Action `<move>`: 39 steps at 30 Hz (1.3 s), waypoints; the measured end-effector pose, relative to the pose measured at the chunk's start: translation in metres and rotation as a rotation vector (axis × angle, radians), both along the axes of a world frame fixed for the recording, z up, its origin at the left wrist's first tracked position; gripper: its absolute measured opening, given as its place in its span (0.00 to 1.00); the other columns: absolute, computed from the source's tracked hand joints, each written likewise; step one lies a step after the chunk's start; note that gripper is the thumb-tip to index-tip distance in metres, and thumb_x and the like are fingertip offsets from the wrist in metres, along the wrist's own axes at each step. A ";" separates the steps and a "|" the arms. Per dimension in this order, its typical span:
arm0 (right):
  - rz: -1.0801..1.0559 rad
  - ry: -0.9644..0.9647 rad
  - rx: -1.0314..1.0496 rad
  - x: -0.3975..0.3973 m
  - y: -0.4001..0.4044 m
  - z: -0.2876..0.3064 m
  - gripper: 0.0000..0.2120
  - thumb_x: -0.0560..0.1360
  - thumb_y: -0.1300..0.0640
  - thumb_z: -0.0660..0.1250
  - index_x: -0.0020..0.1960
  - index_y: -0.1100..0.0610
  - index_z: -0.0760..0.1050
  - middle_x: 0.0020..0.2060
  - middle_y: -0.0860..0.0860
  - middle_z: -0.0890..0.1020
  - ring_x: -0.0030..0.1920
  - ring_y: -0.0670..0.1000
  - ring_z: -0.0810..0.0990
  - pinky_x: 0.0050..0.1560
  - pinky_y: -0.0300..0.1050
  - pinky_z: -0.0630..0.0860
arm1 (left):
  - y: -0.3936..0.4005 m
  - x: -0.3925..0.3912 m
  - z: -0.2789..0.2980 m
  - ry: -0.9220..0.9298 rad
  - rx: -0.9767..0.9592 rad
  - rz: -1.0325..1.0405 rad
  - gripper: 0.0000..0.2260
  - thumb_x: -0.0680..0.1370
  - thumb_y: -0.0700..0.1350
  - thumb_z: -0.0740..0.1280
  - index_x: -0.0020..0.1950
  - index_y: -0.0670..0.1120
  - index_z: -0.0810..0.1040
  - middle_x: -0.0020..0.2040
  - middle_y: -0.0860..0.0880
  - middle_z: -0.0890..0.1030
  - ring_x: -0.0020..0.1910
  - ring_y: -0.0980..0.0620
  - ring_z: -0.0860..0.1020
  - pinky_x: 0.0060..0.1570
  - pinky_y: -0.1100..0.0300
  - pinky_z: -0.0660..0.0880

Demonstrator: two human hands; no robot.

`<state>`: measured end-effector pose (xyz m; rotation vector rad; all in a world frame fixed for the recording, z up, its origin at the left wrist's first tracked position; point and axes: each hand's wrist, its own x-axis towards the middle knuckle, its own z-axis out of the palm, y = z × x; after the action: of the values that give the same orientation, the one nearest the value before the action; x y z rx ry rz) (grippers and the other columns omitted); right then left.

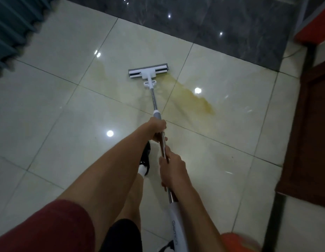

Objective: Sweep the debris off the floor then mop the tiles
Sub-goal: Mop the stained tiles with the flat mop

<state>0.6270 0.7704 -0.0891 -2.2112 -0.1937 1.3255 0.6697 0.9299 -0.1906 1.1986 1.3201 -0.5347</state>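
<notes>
A white and grey sponge mop head [148, 70] lies flat on the cream floor tiles [49, 115], its metal pole [154, 100] running back toward me. My left hand [157, 130] grips the pole just below the grey collar. Lower on the same pole, my right hand [171, 170] holds it above the white handle [177, 224]. A yellowish-brown wet smear [192, 95] stretches from the mop head's right end toward the lower right. A fainter smear [100, 70] lies to the mop's left.
Dark marble flooring [230, 24] borders the tiles at the top. A brown wooden door or panel [309, 142] stands on the right, with a red surface [314, 28] above it. A teal ribbed shutter [10, 33] is at the upper left. My foot in a black shoe [146, 157] stands under my arms.
</notes>
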 end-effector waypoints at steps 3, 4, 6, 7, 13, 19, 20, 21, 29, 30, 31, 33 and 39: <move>0.008 -0.009 0.004 -0.033 -0.089 0.005 0.22 0.82 0.54 0.56 0.75 0.44 0.63 0.49 0.54 0.81 0.46 0.56 0.83 0.48 0.55 0.83 | -0.091 -0.028 0.004 0.026 -0.012 -0.014 0.09 0.83 0.39 0.61 0.61 0.36 0.69 0.42 0.40 0.76 0.33 0.42 0.81 0.46 0.42 0.83; -0.002 -0.009 0.009 -0.042 -0.116 0.007 0.22 0.82 0.54 0.56 0.76 0.44 0.63 0.49 0.54 0.81 0.46 0.56 0.83 0.47 0.55 0.83 | -0.117 -0.037 0.006 0.029 -0.009 -0.028 0.08 0.83 0.39 0.61 0.60 0.36 0.69 0.42 0.39 0.76 0.33 0.42 0.81 0.43 0.43 0.83; -0.018 -0.004 0.026 -0.061 -0.161 0.014 0.23 0.82 0.54 0.56 0.76 0.41 0.62 0.46 0.52 0.80 0.44 0.54 0.83 0.46 0.54 0.83 | -0.163 -0.053 0.011 0.036 -0.004 -0.056 0.09 0.83 0.39 0.61 0.61 0.36 0.68 0.45 0.38 0.76 0.33 0.42 0.81 0.38 0.44 0.83; -0.023 -0.001 0.033 -0.070 -0.180 0.017 0.24 0.82 0.54 0.55 0.76 0.41 0.61 0.45 0.51 0.80 0.43 0.53 0.82 0.47 0.52 0.83 | -0.181 -0.061 0.014 0.040 -0.003 -0.071 0.09 0.83 0.39 0.61 0.61 0.36 0.68 0.47 0.38 0.76 0.33 0.42 0.81 0.38 0.44 0.83; -0.072 0.006 0.027 -0.097 -0.233 0.038 0.23 0.83 0.56 0.56 0.77 0.44 0.63 0.50 0.53 0.81 0.45 0.49 0.79 0.45 0.39 0.73 | -0.237 -0.087 0.036 0.076 -0.022 -0.083 0.10 0.82 0.39 0.62 0.63 0.37 0.68 0.47 0.38 0.77 0.31 0.42 0.82 0.34 0.47 0.84; -0.091 -0.024 0.045 -0.094 -0.237 0.041 0.23 0.83 0.55 0.59 0.77 0.45 0.64 0.46 0.50 0.80 0.43 0.46 0.76 0.44 0.36 0.71 | -0.239 -0.084 0.041 0.038 -0.032 -0.021 0.12 0.82 0.39 0.64 0.63 0.39 0.68 0.46 0.38 0.76 0.28 0.42 0.81 0.28 0.50 0.81; -0.098 -0.035 0.044 -0.091 -0.231 0.039 0.23 0.83 0.54 0.60 0.76 0.45 0.65 0.46 0.49 0.79 0.42 0.46 0.76 0.43 0.36 0.71 | -0.234 -0.080 0.041 0.031 -0.029 -0.017 0.11 0.82 0.39 0.64 0.63 0.39 0.68 0.45 0.38 0.76 0.28 0.42 0.81 0.28 0.50 0.81; -0.108 -0.042 0.050 -0.088 -0.223 0.038 0.22 0.83 0.55 0.60 0.76 0.45 0.65 0.45 0.49 0.78 0.41 0.45 0.76 0.42 0.35 0.71 | -0.228 -0.075 0.041 0.030 -0.018 -0.019 0.10 0.82 0.39 0.64 0.62 0.39 0.68 0.45 0.39 0.76 0.29 0.42 0.81 0.30 0.49 0.82; -0.216 -0.074 0.069 -0.047 -0.110 0.026 0.20 0.82 0.55 0.61 0.74 0.46 0.68 0.50 0.53 0.83 0.42 0.49 0.81 0.47 0.45 0.81 | -0.119 -0.025 0.035 -0.006 0.041 -0.134 0.09 0.83 0.40 0.63 0.60 0.37 0.69 0.45 0.39 0.78 0.33 0.43 0.83 0.33 0.50 0.83; -0.232 -0.077 0.075 -0.041 -0.093 0.023 0.21 0.82 0.55 0.61 0.74 0.46 0.68 0.48 0.54 0.83 0.39 0.49 0.80 0.44 0.44 0.80 | -0.103 -0.017 0.033 -0.013 0.037 -0.139 0.09 0.83 0.40 0.63 0.60 0.37 0.70 0.44 0.39 0.77 0.33 0.43 0.82 0.34 0.49 0.83; -0.251 -0.078 0.080 -0.034 -0.078 0.020 0.21 0.82 0.55 0.61 0.75 0.45 0.67 0.47 0.54 0.83 0.37 0.48 0.79 0.40 0.43 0.78 | -0.088 -0.009 0.030 -0.015 0.029 -0.149 0.09 0.83 0.40 0.62 0.60 0.37 0.70 0.43 0.39 0.77 0.33 0.43 0.82 0.33 0.49 0.83; -0.270 -0.083 0.088 -0.021 -0.047 0.011 0.22 0.82 0.55 0.60 0.75 0.44 0.66 0.45 0.54 0.82 0.36 0.48 0.77 0.37 0.41 0.75 | -0.057 0.007 0.024 -0.019 0.022 -0.179 0.08 0.83 0.40 0.62 0.60 0.37 0.69 0.42 0.39 0.77 0.32 0.44 0.82 0.33 0.50 0.83; -0.304 -0.072 0.119 0.014 0.051 -0.008 0.20 0.82 0.55 0.60 0.74 0.47 0.68 0.41 0.52 0.80 0.33 0.49 0.78 0.30 0.42 0.76 | 0.036 0.047 0.011 -0.063 0.049 -0.202 0.08 0.83 0.40 0.62 0.59 0.37 0.69 0.43 0.39 0.77 0.34 0.44 0.82 0.33 0.50 0.83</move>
<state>0.6414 0.8209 -0.0969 -2.0906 0.0366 1.0434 0.7167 0.9656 -0.1791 1.3877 1.1719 -0.6067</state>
